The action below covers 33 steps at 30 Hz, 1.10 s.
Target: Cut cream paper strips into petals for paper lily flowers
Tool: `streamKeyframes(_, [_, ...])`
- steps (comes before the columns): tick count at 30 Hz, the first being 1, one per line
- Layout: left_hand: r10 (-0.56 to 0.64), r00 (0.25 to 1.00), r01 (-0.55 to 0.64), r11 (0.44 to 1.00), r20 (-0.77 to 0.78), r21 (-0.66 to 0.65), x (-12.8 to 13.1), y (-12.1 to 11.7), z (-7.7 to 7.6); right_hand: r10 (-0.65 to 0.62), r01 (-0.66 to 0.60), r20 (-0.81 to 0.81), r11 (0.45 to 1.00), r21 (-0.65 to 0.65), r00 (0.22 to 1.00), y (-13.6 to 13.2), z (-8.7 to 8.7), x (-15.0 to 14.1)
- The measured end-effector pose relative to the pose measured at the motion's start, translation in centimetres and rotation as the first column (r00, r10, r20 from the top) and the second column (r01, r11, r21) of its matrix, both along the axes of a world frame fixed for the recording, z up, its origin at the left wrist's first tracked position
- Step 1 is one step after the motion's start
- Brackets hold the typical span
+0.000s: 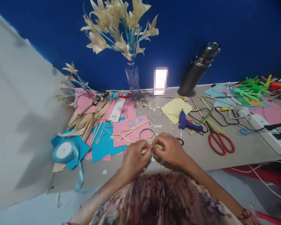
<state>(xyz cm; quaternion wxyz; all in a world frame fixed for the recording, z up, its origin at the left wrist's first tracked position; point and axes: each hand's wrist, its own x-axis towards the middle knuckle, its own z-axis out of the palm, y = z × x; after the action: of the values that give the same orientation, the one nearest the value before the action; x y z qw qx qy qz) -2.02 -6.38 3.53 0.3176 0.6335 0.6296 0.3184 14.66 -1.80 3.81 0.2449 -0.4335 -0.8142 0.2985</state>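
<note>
Close to the table's front edge, my left hand (137, 155) and my right hand (169, 149) meet fingertip to fingertip. Both are closed in a pinch around something small and dark that I cannot make out. Just behind the fingers shows a thin round loop (147, 129), partly hidden by my hands. Pink paper sheets (131, 131) with pale dried strips on them lie beyond my left hand. To the right of my right hand are a blue glue gun (187, 123) and red-handled scissors (221, 142).
A glass bottle (132, 78) with dried-leaf flowers (121, 28) stands at the back, beside a dark flask (198, 72). A ribbon roll (64, 150) sits at the left. Cords run to a white power strip (269, 134) at the right. Green pipe cleaners (250, 89) lie far right.
</note>
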Motion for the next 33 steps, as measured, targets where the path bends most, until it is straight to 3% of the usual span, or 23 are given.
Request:
streamKeyframes(5, [0.055, 0.998, -0.055, 0.998, 0.010, 0.004, 0.3, -0.1, 0.1, -0.183, 0.178, 0.107, 0.982, 0.060, 0.977, 0.0, -1.2, 0.8])
streamKeyframes(9, [0.140, 0.987, -0.141, 0.990, 0.072, 0.009, 0.0, -0.1, 0.6, -0.435, 0.432, 0.132, 0.900, 0.055, 0.891, 1.0, -2.0, 4.1])
streamKeyframes(11, [0.149, 0.986, -0.149, 0.989, 0.079, 0.005, 0.0, -0.1, 0.7, -0.401, 0.403, 0.048, 0.915, -0.035, 0.915, 1.4, -1.8, 5.4])
streamKeyframes(13, [0.120, 0.991, -0.121, 0.993, 0.062, 0.008, 0.2, 0.0, 0.6, -0.229, 0.221, -0.079, 0.971, -0.095, 0.970, 1.4, -1.2, 5.5])
streamKeyframes(15, [0.083, 0.996, -0.085, 0.996, 0.037, 0.031, 0.4, 0.1, 0.4, -0.050, 0.045, -0.144, 0.998, -0.041, 0.988, 1.1, -0.6, 4.6])
streamKeyframes(18, [0.043, 0.999, -0.043, 0.997, -0.002, 0.066, 0.8, 0.0, 0.2, 0.041, -0.033, -0.088, 0.996, 0.087, 0.995, 0.5, -0.1, 2.5])
streamKeyframes(23, [0.040, 0.999, -0.039, 0.997, -0.026, 0.061, 0.8, -0.4, 0.4, -0.091, 0.065, 0.115, 0.975, 0.212, 0.989, -0.4, -0.8, 0.8])
streamKeyframes(28, [0.083, 0.996, -0.084, 0.996, 0.032, 0.014, 0.7, -0.4, 0.7, -0.301, 0.258, 0.224, 0.945, 0.202, 0.927, 0.0, -2.0, 3.7])
streamKeyframes(31, [0.113, 0.991, -0.112, 0.993, 0.071, -0.025, 0.5, -0.2, 0.8, -0.392, 0.381, 0.147, 0.919, 0.097, 0.908, 0.7, -2.1, 5.9])
streamKeyframes(33, [0.098, 0.993, -0.096, 0.995, 0.071, -0.031, 0.5, -0.1, 0.7, -0.286, 0.285, 0.008, 0.958, 0.019, 0.958, 0.9, -1.5, 6.3])
